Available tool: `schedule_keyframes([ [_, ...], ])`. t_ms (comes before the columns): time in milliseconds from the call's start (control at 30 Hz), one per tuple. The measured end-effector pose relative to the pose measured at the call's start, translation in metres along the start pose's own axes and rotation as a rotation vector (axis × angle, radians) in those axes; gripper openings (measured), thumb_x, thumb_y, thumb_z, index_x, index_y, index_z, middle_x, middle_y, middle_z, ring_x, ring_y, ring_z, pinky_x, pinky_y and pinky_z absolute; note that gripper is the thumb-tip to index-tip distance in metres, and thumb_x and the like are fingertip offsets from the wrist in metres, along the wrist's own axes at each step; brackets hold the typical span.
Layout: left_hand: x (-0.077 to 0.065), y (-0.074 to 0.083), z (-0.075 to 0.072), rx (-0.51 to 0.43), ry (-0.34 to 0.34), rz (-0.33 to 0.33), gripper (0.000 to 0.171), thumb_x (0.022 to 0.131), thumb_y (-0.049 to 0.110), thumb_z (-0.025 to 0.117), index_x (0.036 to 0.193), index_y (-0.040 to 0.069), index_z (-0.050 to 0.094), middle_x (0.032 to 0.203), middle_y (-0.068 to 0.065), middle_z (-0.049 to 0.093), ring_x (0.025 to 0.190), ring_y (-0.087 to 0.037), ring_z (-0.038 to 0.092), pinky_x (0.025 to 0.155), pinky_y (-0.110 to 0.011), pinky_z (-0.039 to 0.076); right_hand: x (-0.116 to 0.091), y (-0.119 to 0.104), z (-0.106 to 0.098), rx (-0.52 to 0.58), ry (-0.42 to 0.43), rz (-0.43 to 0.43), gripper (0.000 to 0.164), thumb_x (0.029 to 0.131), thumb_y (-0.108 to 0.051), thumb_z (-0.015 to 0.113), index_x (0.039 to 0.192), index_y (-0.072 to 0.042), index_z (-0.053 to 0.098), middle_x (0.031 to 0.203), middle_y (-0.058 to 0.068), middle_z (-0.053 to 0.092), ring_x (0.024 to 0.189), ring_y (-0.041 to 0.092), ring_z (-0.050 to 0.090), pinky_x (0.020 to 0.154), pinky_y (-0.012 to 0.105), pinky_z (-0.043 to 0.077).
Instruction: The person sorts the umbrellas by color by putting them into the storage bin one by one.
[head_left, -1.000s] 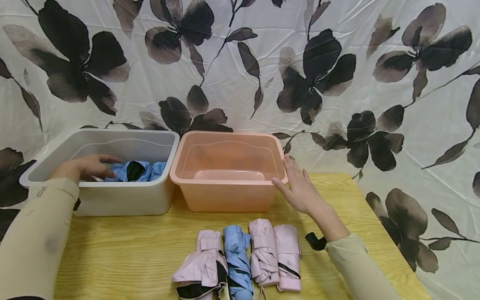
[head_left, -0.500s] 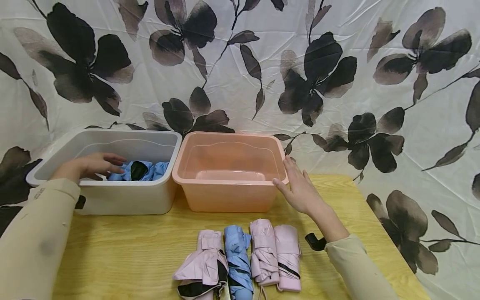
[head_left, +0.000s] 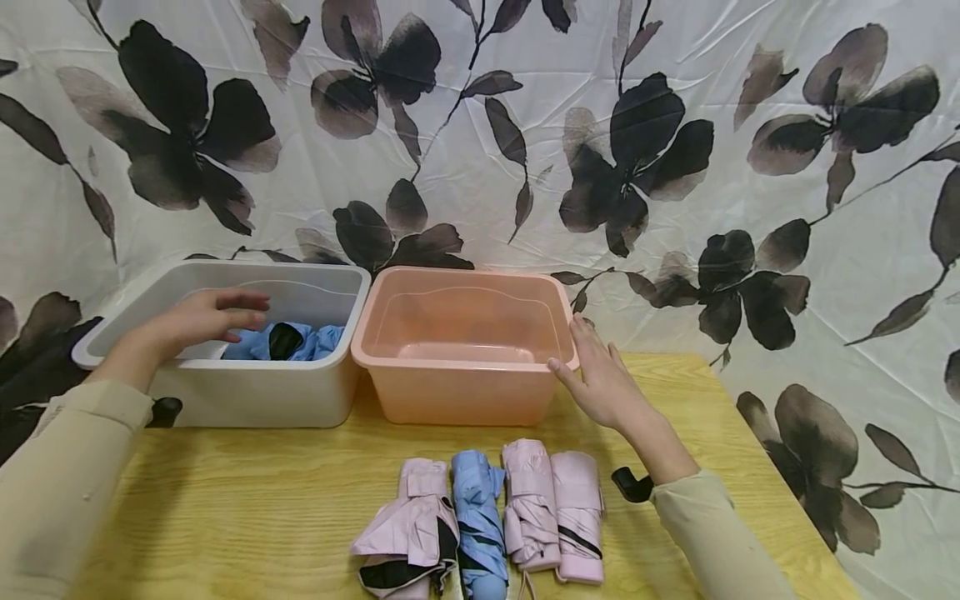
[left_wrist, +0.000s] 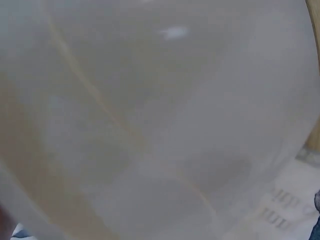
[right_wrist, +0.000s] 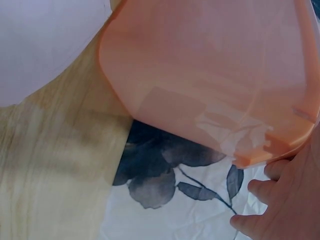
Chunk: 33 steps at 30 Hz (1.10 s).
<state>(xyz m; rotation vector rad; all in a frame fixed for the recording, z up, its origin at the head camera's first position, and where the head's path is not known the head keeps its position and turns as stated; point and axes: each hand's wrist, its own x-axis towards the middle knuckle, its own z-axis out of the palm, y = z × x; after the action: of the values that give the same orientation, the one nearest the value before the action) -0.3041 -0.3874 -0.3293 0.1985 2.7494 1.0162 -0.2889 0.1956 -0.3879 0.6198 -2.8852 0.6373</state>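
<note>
My left hand [head_left: 198, 327] hovers over the white bin [head_left: 247, 400], its fingers loosely extended and holding nothing. Inside that bin lies blue umbrella fabric [head_left: 318, 342] with a black patch, just beyond the fingertips. In the left wrist view the bin's pale wall [left_wrist: 165, 100] fills most of the picture. My right hand [head_left: 600, 379] rests against the right end of the peach bin [head_left: 457, 392], thumb at the front rim and fingers straight along the side. The right wrist view shows its fingers [right_wrist: 262, 192] at the rim of that bin.
Folded umbrellas lie in a row at the front of the wooden table [head_left: 247, 508]: a loosely wrapped pink umbrella [head_left: 412, 525], a blue umbrella [head_left: 480, 525], and two pink umbrellas, one upright-wrapped [head_left: 531, 508]. A floral cloth [head_left: 517, 125] hangs behind the bins.
My left hand has lifted out of the white bin, upward and slightly right, away from the blue fabric. The right hand stays at the peach bin. The head view has shifted slightly.
</note>
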Motion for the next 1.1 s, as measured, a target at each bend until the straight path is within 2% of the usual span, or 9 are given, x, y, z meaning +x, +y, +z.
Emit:
schedule_keyframes([
  [133, -0.01, 0.013, 0.006, -0.017, 0.077, 0.034, 0.067, 0.109, 0.035, 0.054, 0.161, 0.001, 0.03, 0.156, -0.029, 0.043, 0.102, 0.007, 0.061, 0.08, -0.023, 0.056, 0.0, 0.001, 0.001, 0.006, 0.005, 0.003, 0.084, 0.109, -0.055, 0.039, 0.166, -0.002, 0.008, 0.174, 0.015, 0.006, 0.159, 0.038, 0.011, 0.124, 0.066, 0.006],
  [200, -0.017, 0.02, 0.012, -0.02, 0.134, 0.053, 0.068, 0.109, 0.037, 0.055, 0.162, 0.002, 0.03, 0.156, -0.028, 0.043, 0.095, 0.015, 0.055, 0.076, -0.021, 0.055, 0.0, 0.001, 0.001, 0.006, 0.008, 0.002, 0.083, 0.11, -0.053, 0.04, 0.166, -0.002, 0.008, 0.174, 0.016, 0.007, 0.159, 0.038, 0.012, 0.124, 0.066, 0.007],
  [333, -0.031, 0.035, 0.028, -0.079, 0.267, 0.109, 0.066, 0.108, 0.034, 0.057, 0.161, 0.003, 0.034, 0.151, -0.022, 0.05, 0.093, 0.014, 0.055, 0.073, -0.019, 0.053, 0.0, 0.002, 0.002, 0.005, 0.004, 0.004, 0.084, 0.109, -0.056, 0.038, 0.166, -0.003, 0.008, 0.174, 0.016, 0.006, 0.159, 0.038, 0.011, 0.124, 0.066, 0.007],
  [433, -0.041, 0.045, 0.044, -0.162, 0.36, 0.174, 0.06, 0.107, 0.027, 0.06, 0.159, 0.004, 0.039, 0.136, 0.002, 0.061, 0.091, 0.01, 0.059, 0.071, -0.018, 0.051, 0.0, 0.003, 0.002, 0.006, 0.003, 0.007, 0.085, 0.109, -0.058, 0.038, 0.167, -0.003, 0.007, 0.174, 0.015, 0.005, 0.159, 0.037, 0.01, 0.124, 0.066, 0.007],
  [533, -0.052, 0.056, 0.061, -0.244, 0.434, 0.221, 0.056, 0.106, 0.022, 0.062, 0.158, 0.009, 0.044, 0.122, 0.027, 0.058, 0.086, 0.004, 0.06, 0.069, -0.017, 0.05, 0.0, 0.002, 0.002, 0.012, 0.004, 0.007, 0.084, 0.109, -0.055, 0.039, 0.167, -0.003, 0.007, 0.174, 0.014, 0.004, 0.159, 0.038, 0.011, 0.124, 0.066, 0.007],
  [633, -0.062, 0.069, 0.079, -0.319, 0.481, 0.265, 0.054, 0.105, 0.015, 0.063, 0.157, 0.013, 0.047, 0.12, 0.03, 0.057, 0.084, 0.001, 0.06, 0.068, -0.016, 0.049, 0.0, 0.002, 0.002, 0.014, 0.003, 0.005, 0.084, 0.109, -0.056, 0.039, 0.167, -0.003, 0.008, 0.174, 0.014, 0.005, 0.159, 0.038, 0.011, 0.124, 0.066, 0.007],
  [833, -0.08, 0.094, 0.117, -0.39, 0.442, 0.318, 0.057, 0.104, 0.01, 0.063, 0.157, 0.006, 0.043, 0.129, 0.023, 0.055, 0.1, 0.002, 0.059, 0.078, -0.012, 0.051, 0.0, 0.002, 0.002, 0.008, 0.004, 0.001, 0.086, 0.108, -0.06, 0.035, 0.166, -0.003, 0.008, 0.174, 0.015, 0.006, 0.159, 0.037, 0.011, 0.124, 0.066, 0.008],
  [1000, -0.095, 0.108, 0.153, -0.383, 0.363, 0.292, 0.06, 0.103, 0.014, 0.066, 0.158, 0.007, 0.042, 0.149, -0.006, 0.051, 0.11, 0.002, 0.057, 0.085, -0.012, 0.051, 0.0, 0.002, 0.003, 0.005, 0.01, -0.003, 0.086, 0.108, -0.06, 0.036, 0.167, -0.003, 0.008, 0.174, 0.015, 0.006, 0.159, 0.037, 0.012, 0.124, 0.067, 0.008],
  [1100, -0.098, 0.111, 0.176, -0.377, 0.327, 0.307, 0.06, 0.101, 0.013, 0.069, 0.156, 0.007, 0.045, 0.15, -0.016, 0.05, 0.11, -0.003, 0.059, 0.086, -0.017, 0.053, 0.0, 0.002, 0.004, 0.006, 0.01, -0.004, 0.086, 0.108, -0.06, 0.036, 0.167, -0.003, 0.008, 0.174, 0.015, 0.006, 0.159, 0.036, 0.011, 0.124, 0.066, 0.008],
])
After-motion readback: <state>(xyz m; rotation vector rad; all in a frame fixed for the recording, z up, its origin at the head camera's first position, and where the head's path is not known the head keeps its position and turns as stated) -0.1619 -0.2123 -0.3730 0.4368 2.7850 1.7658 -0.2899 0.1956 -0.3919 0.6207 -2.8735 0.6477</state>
